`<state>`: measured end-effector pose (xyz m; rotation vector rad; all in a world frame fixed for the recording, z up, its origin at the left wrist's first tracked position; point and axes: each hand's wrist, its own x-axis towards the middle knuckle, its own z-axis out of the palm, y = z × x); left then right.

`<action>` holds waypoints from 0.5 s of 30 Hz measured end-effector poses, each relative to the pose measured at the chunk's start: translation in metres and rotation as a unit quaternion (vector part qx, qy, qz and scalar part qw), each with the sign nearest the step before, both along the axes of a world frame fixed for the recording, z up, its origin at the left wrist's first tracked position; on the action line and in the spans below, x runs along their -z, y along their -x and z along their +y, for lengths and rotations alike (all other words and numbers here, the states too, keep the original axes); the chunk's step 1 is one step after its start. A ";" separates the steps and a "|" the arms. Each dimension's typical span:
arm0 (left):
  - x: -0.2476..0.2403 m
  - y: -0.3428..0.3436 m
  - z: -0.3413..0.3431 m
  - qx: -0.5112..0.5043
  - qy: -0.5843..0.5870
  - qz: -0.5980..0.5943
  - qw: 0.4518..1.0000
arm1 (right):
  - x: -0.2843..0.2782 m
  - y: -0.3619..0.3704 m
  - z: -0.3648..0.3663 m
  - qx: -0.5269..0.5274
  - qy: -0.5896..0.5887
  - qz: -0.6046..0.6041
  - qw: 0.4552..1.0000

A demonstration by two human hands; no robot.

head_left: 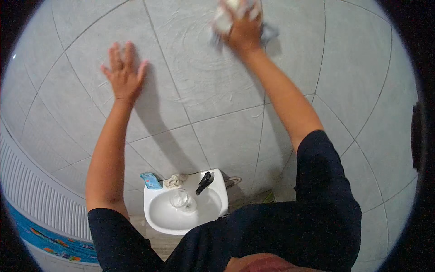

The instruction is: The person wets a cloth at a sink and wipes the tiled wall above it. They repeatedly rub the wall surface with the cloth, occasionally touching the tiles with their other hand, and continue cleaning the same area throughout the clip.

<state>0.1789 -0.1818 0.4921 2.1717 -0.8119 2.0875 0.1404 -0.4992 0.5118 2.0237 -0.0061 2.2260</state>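
Grey wall tiles (213, 81) with dark joints spread in front of me, streaked with whitish swirls. My left hand (123, 75) lies flat on a tile at the left, fingers spread, holding nothing. Higher up and to the right, my right hand (244, 34) presses a crumpled white and pale blue cloth (223, 20) against the wall. The cloth is blurred, and part of it is hidden under the fingers.
Below stands a white washbasin (152, 213) with a black tap (205, 183). A clear glass or cup (179, 198) is in its bowl. On the rim lie a blue packet (151, 181) and a crumpled beige cloth (175, 181). A ribbed white panel (45, 195) curves at the left.
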 end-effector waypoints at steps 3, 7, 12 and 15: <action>-0.006 0.015 -0.043 -0.017 -0.022 0.010 1.000 | 0.071 -0.007 -0.011 -0.072 0.063 0.054 0.994; -0.010 0.012 -0.057 -0.043 -0.018 0.006 0.999 | 0.065 0.004 -0.104 -0.021 -0.003 0.030 0.999; -0.008 0.011 -0.063 -0.053 -0.014 -0.001 0.998 | -0.062 0.009 -0.089 -0.065 -0.136 -0.112 0.982; -0.008 0.009 -0.063 -0.044 -0.009 0.004 0.999 | -0.083 -0.006 -0.026 -0.082 -0.067 -0.010 0.994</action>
